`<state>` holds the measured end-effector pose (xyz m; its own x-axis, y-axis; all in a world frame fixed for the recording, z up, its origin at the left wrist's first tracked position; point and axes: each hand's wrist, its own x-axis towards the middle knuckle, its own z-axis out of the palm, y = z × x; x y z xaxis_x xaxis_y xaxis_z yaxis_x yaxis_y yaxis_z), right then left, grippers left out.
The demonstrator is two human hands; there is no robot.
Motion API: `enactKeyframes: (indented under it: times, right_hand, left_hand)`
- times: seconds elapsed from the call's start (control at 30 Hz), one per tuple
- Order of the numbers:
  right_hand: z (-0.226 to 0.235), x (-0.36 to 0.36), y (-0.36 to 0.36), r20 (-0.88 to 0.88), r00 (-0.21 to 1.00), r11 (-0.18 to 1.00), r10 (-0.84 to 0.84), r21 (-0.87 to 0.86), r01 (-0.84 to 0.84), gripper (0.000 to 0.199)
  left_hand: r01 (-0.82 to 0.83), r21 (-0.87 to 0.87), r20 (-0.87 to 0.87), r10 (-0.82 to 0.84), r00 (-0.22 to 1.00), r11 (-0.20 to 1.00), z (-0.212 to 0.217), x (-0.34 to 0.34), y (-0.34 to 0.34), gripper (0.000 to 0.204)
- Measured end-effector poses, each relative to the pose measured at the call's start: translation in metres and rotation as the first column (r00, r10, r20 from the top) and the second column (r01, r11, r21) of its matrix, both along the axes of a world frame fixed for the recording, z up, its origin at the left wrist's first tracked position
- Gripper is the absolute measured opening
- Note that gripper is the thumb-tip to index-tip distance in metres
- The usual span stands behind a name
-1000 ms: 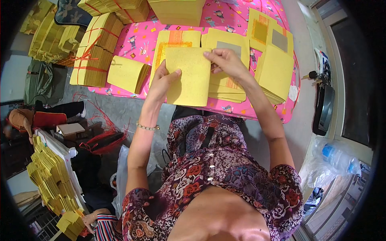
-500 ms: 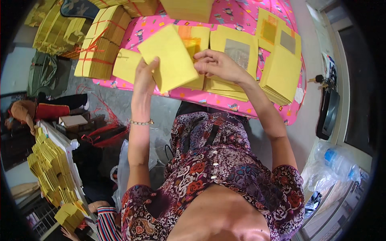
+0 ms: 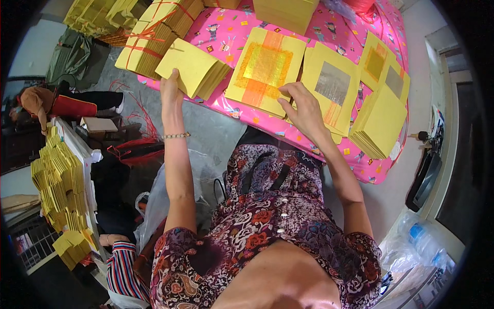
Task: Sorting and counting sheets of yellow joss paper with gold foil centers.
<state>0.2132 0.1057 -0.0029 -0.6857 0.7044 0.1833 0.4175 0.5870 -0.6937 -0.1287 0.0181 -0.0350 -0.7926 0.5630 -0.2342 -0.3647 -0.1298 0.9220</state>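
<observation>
At the near left of the table my left hand (image 3: pixel 172 91) is closed on the edge of the folded yellow paper (image 3: pixel 188 64), thumb on top and the other fingers mostly hidden. That paper lies over several other folded sheets. My right hand (image 3: pixel 304 106) holds nothing; its thumb and forefinger are apart at the right edge of a stack of yellow sheets (image 3: pixel 237 82). The top sheet bears a gold foil square (image 3: pixel 265 67) crossed by an orange band. Just right of that hand lies another yellow sheet (image 3: pixel 315 57) with a silver foil square (image 3: pixel 332 82).
Tied yellow paper bundles (image 3: pixel 149 44) stand at the table's left. More folded sheets (image 3: pixel 381 121) lie on the pink patterned tablecloth (image 3: pixel 218 33) at right. Two other people, one in a striped sleeve (image 3: pixel 123 265), are at left beside a second table piled with yellow paper (image 3: pixel 59 180).
My left hand has moved left with the folded yellow paper, bringing it onto the other folded sheets. The gold foil sheet is now uncovered, with my right hand lower at its edge. The view has shifted.
</observation>
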Motion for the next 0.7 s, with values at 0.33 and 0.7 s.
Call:
enactKeyframes:
  times: [0.33, 0.7]
  right_hand:
    - [-0.002, 0.0, -0.002, 0.015, 1.0, 0.997, 0.012, 0.082, -0.014, 0.021]
    - [-0.003, -0.001, -0.005, 0.04, 0.998, 0.984, 0.038, 0.173, -0.044, 0.02]
  left_hand:
    - [-0.058, -0.043, -0.078, 0.055, 0.995, 0.997, -0.03, -0.001, 0.013, 0.033]
    - [-0.229, -0.184, -0.479, 0.117, 0.87, 0.956, -0.051, -0.003, 0.012, 0.033]
